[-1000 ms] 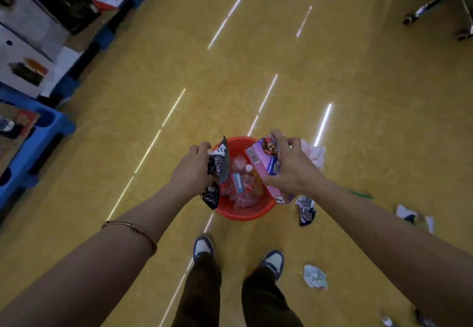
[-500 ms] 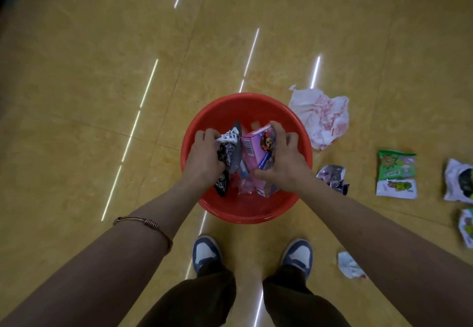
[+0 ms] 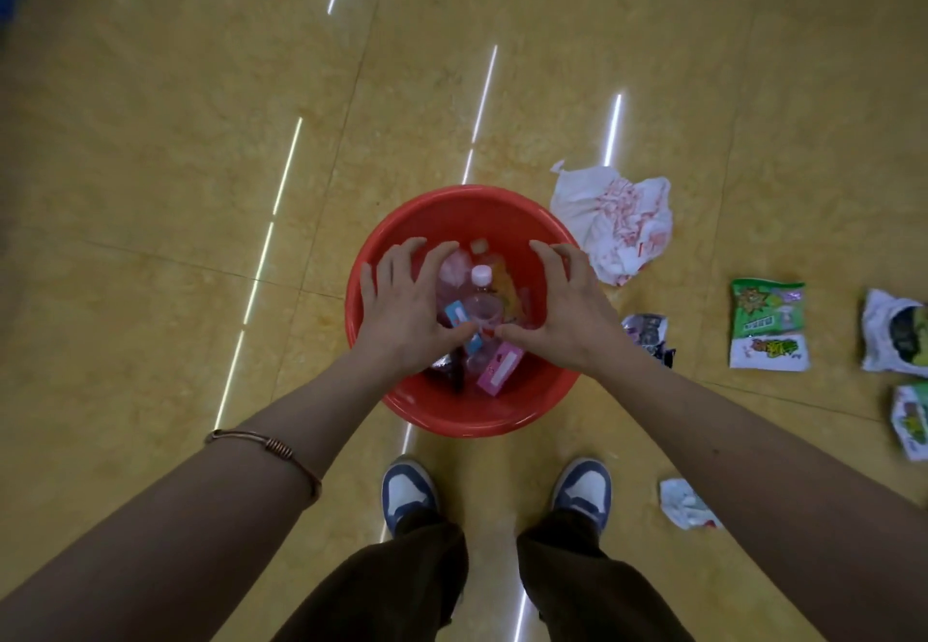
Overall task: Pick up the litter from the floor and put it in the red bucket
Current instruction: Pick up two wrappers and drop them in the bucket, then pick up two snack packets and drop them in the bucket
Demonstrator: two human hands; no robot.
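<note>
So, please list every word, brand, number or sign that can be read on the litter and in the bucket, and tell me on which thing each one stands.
No text can be read with certainty.
Green and white snack packet: large printed characters, too blurred to read.
Pink carton in the red bucket: a white label patch, nothing legible.
Blue and white label in the bucket: illegible.
Dark wrapper and the packets at the right edge: print too small and blurred.

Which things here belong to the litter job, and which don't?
Job:
- red bucket
- white and red crumpled wrapper
- dark wrapper
- green packet
- small white scrap
- left hand, right hand, both open

Not the job:
- bracelet
- shoes
</note>
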